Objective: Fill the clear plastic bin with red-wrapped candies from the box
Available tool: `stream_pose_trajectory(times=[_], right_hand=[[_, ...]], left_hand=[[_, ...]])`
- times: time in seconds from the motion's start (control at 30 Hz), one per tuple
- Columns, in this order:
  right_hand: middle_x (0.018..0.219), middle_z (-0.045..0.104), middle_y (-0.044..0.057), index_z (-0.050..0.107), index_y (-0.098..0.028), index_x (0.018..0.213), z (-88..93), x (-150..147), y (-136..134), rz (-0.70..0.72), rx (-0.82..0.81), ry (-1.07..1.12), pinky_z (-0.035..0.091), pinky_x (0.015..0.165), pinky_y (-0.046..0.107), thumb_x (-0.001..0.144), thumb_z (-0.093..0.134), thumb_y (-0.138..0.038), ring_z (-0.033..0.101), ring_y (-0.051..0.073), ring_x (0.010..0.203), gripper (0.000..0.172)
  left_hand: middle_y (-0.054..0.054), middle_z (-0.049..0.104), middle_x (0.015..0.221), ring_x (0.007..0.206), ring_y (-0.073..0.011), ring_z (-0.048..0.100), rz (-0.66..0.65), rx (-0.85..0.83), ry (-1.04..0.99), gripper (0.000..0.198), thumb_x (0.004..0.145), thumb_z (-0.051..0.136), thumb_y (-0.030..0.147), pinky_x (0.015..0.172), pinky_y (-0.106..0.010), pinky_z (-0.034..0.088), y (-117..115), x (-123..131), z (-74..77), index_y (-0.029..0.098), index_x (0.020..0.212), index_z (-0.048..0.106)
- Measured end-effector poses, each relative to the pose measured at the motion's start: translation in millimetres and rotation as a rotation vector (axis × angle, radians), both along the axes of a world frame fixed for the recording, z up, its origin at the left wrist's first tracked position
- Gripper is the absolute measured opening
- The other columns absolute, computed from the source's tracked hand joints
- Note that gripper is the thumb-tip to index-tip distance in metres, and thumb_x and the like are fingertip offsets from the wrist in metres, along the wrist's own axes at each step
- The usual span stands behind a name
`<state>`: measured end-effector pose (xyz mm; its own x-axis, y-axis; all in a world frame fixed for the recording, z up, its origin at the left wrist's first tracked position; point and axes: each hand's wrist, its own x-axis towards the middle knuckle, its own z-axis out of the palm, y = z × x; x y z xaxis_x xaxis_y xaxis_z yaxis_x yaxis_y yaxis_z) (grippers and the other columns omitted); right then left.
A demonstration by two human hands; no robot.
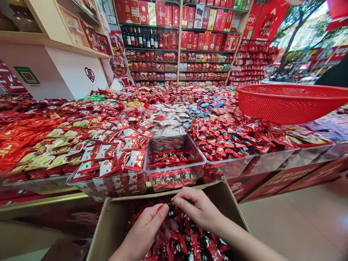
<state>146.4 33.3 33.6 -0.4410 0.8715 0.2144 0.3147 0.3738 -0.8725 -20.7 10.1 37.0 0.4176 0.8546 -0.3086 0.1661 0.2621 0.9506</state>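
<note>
An open cardboard box (233, 203) full of small red-and-black wrapped candies (187, 246) is right below me. Above these candies, my left hand (145, 228) is closed, its thumb with a red nail pressed toward the curled fingers. My right hand (199, 208) is pinched shut just to the right of it. Between the two sets of fingertips shows a small dark wrapped candy (171, 209), which both hands appear to grip. Just past the box's far edge, a clear plastic bin (175, 167) holds a low layer of similar red-and-black packets.
Bins heaped with red-and-white packets (110, 150) and red candies (217, 141) flank the clear bin. A red mesh basket (290, 103) rests on the heaps at right. Shelves of red boxes and bottles (141, 38) line the back. Tiled floor (293, 221) lies at right.
</note>
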Motion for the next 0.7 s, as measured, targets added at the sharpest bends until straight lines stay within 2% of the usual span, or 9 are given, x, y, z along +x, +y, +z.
stream_pose_trajectory(times=[0.07,0.17,0.27,0.4,0.53,0.6,0.7], right_hand=[[0.058,0.049,-0.001,0.055,-0.012,0.064,2.9,0.1,2.2,-0.047,-0.106,0.090,0.035,0.055,0.019,0.078,0.042,-0.036,0.042,0.007,0.057,0.031],[0.052,0.042,-0.003,0.053,-0.012,0.062,1.0,-1.2,1.9,-0.067,-0.290,0.212,0.032,0.049,0.018,0.076,0.044,-0.041,0.037,0.006,0.050,0.034],[0.052,0.041,-0.003,0.053,-0.012,0.063,-5.2,-3.4,-1.0,-0.081,-0.298,0.241,0.033,0.047,0.017,0.076,0.044,-0.041,0.039,0.005,0.048,0.033],[0.062,0.049,0.000,0.058,-0.014,0.072,-8.1,-3.5,-6.8,-0.094,-0.090,0.155,0.037,0.046,0.017,0.080,0.042,-0.033,0.046,0.004,0.045,0.026],[0.072,0.054,0.003,0.059,-0.017,0.087,-2.7,1.3,-13.3,-0.075,0.286,0.047,0.041,0.059,0.018,0.079,0.044,-0.022,0.051,0.008,0.065,0.018],[0.079,0.055,0.004,0.055,-0.018,0.094,-1.6,3.1,-16.4,-0.010,0.408,-0.023,0.042,0.063,0.018,0.079,0.045,-0.019,0.051,0.009,0.072,0.019],[0.085,0.057,0.004,0.051,-0.016,0.095,-5.9,3.5,-20.5,0.049,0.562,-0.142,0.041,0.066,0.019,0.078,0.045,-0.016,0.050,0.010,0.076,0.019]], left_hand=[[-0.001,0.063,0.062,0.049,-0.0100,0.050,0.029,0.014,-0.011,0.036,0.080,0.038,0.042,0.043,-0.018,0.029,-1.2,3.7,2.3,0.014,0.089,0.059],[-0.002,0.065,0.067,0.049,-0.0113,0.052,0.058,0.001,-0.030,0.039,0.078,0.039,0.045,0.043,-0.019,0.031,-4.1,5.5,3.3,0.014,0.092,0.059],[-0.001,0.065,0.067,0.049,-0.0116,0.051,0.096,0.027,-0.014,0.038,0.078,0.040,0.045,0.044,-0.020,0.032,-6.0,6.0,2.0,0.015,0.090,0.060],[-0.001,0.063,0.061,0.049,-0.0108,0.050,0.103,-0.029,-0.050,0.038,0.078,0.040,0.046,0.046,-0.020,0.032,-6.0,6.7,-6.9,0.014,0.089,0.059],[-0.001,0.059,0.063,0.050,-0.0097,0.049,0.252,-0.219,-0.310,0.044,0.071,0.046,0.053,0.046,-0.020,0.032,-7.6,8.1,-14.5,0.016,0.092,0.056],[0.000,0.058,0.064,0.054,-0.0099,0.050,0.315,-0.296,-0.413,0.039,0.067,0.053,0.050,0.050,-0.021,0.035,-9.3,8.9,-13.8,0.018,0.089,0.056],[0.001,0.059,0.066,0.059,-0.0113,0.053,0.363,-0.383,-0.484,0.033,0.061,0.063,0.040,0.054,-0.022,0.039,-10.4,9.5,-10.1,0.020,0.086,0.054]])
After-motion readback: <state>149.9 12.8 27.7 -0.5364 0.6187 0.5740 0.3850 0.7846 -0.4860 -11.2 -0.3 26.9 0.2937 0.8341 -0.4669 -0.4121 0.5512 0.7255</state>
